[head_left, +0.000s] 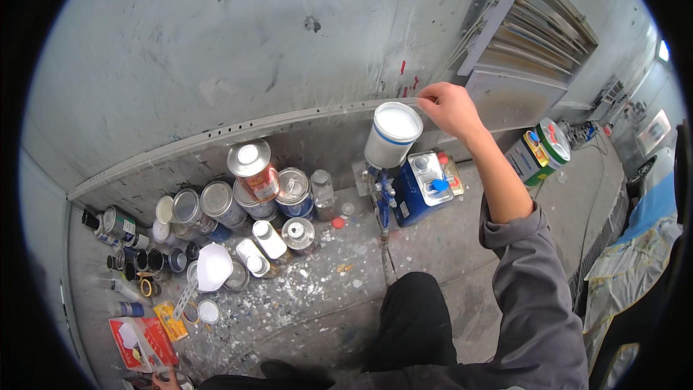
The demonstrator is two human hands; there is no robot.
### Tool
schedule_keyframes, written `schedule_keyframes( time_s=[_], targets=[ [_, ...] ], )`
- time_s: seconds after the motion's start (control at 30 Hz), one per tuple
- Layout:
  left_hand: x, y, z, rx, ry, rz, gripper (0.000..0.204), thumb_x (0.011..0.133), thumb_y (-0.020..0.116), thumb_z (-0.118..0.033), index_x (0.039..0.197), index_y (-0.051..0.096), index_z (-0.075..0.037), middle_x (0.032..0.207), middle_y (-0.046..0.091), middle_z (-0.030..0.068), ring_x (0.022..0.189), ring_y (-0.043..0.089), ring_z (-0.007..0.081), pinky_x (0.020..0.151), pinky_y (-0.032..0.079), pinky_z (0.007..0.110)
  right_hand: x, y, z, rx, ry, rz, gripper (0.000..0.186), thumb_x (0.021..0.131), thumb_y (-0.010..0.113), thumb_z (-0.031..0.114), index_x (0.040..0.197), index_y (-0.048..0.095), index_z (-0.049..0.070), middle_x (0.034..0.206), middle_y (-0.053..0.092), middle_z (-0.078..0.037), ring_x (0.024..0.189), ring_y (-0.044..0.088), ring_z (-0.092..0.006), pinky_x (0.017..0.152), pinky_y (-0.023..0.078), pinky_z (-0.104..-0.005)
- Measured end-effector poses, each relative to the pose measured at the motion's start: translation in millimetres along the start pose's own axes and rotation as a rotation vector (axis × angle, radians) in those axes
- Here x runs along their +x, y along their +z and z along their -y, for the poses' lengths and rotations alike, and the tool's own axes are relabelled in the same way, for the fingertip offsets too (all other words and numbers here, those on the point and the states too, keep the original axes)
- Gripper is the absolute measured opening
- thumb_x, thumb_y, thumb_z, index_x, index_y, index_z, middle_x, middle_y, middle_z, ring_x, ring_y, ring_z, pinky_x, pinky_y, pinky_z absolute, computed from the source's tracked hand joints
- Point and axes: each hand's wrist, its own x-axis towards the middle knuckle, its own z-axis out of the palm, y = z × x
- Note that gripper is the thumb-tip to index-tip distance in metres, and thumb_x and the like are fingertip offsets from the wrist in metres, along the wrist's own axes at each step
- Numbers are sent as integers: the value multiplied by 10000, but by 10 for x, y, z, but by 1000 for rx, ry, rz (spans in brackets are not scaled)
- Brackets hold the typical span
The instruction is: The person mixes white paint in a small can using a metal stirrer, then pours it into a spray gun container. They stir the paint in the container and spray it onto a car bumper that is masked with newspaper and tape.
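A paint spray gun (382,195) stands upright in front of the wall, carrying a white cup (394,134) with a blue ring near its rim and a white top. Just right of this cup, my right hand (449,110) is raised with its fingers curled closed; whatever they may hold is hidden. My left hand (167,381) shows only in part at the lower left edge, its fingers bent around something I cannot make out, close to a red box (143,343). A blue metal canister (424,188) with a blue cap stands right of the gun.
Paint tins (220,202) and solvent bottles (271,240) crowd the floor along the left wall. A white scoop-shaped cup (214,267) sits among them. Farther right stand a green-and-white tin (538,153) and a masked, covered car part (621,267). A vented panel (538,25) leans above.
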Motion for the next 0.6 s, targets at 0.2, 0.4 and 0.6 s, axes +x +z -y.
schedule_keyframes(
  time_s=[0.2,0.4,0.6],
  targets=[
    [-101,-410,-170,-384,-21,-34,885,834,876,-409,1544,408,-161,1319,561,164,1224,594,330,1008,505,428,118,90,49,-220,30,229,183,848,727,228,918,809,80,870,768,-135,847,733,-351,752,586,-447],
    [-336,-598,-422,-729,13,13,844,886,853,-408,1547,393,-157,1287,581,131,1195,609,295,969,518,407,166,129,147,-426,-6,227,160,859,683,224,876,779,96,841,753,-137,864,733,-360,747,590,-467],
    [-931,-684,-1401,-1191,101,328,692,1019,679,-517,1540,428,-136,1376,619,114,1265,600,246,1062,480,390,-74,-308,-14,-210,156,-183,218,937,597,237,888,701,52,890,754,-186,858,731,-411,748,580,-534]
  ],
)
